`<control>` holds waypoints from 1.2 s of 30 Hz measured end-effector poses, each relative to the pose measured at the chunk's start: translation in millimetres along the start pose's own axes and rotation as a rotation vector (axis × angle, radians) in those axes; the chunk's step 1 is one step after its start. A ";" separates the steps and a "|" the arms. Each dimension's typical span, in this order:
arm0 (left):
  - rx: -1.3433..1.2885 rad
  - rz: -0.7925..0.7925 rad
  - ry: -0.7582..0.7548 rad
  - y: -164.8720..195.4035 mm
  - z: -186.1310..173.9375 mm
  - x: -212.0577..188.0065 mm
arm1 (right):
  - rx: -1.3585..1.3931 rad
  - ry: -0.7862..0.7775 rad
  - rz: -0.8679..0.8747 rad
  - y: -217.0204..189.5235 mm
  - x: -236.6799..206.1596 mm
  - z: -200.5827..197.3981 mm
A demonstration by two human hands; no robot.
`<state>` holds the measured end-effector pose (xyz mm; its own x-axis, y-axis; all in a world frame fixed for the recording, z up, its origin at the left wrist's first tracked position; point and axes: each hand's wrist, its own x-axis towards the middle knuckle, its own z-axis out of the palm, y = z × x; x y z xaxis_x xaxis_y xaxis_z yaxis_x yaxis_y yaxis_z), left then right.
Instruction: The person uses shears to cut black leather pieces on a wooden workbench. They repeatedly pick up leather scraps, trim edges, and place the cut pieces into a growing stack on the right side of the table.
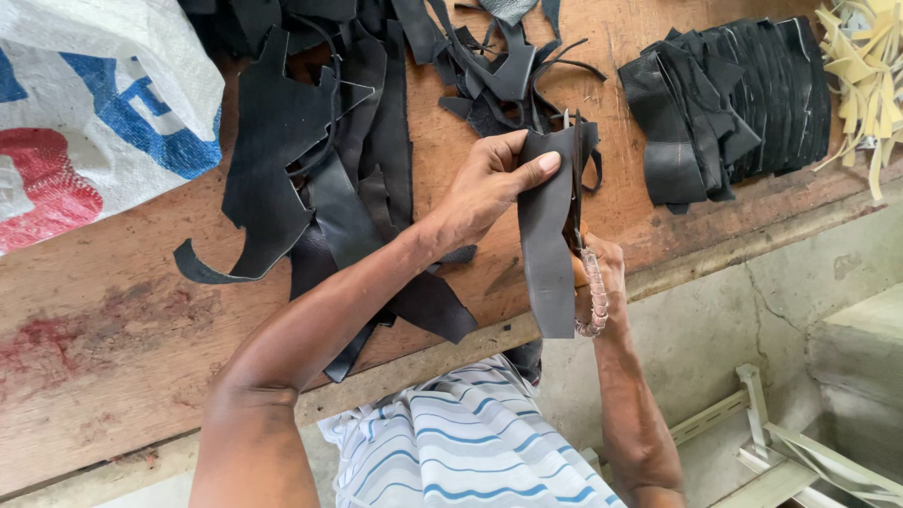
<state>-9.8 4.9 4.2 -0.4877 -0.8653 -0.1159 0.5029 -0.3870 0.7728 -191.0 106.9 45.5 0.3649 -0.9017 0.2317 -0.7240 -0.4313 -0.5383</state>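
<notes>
My left hand [489, 183] pinches the top of a long black leather strip [548, 254], thumb lying across it, and holds it upright above the wooden table [113, 310]. My right hand [602, 273] sits just behind the strip's right edge and grips scissors [591, 292] with wrapped handles. Their blades run up along the strip's edge toward its top. Most of my right hand's fingers are hidden by the strip.
Loose black leather scraps [320, 160] are spread over the table's middle and back. A stack of cut black strips [734, 103] lies at the right, pale yellow strips [865, 75] beyond it. A white woven sack [94, 103] sits at the left. Grey concrete floor [752, 301] lies below the table edge.
</notes>
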 end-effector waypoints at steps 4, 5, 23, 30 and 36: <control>-0.007 -0.005 -0.007 -6.4 1.2 7.5 | 0.058 0.026 -0.022 8.0 -3.2 0.4; -0.009 -0.010 -0.006 -6.4 1.5 8.5 | 0.078 0.021 -0.005 9.4 -2.8 -0.4; 0.077 0.014 -0.066 14.1 7.9 4.9 | 0.544 0.050 0.619 -0.9 8.7 -9.2; 0.113 0.019 -0.036 18.6 3.0 -4.4 | 0.512 0.070 0.516 -8.2 9.4 0.0; 0.033 -0.123 0.089 13.4 -6.6 4.1 | 0.602 0.216 0.721 10.1 -5.3 0.8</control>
<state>-0.4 -5.9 9.9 -0.4786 -0.8373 -0.2646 0.4187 -0.4824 0.7694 -199.8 107.3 38.2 -0.2093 -0.9560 -0.2054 -0.2889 0.2611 -0.9211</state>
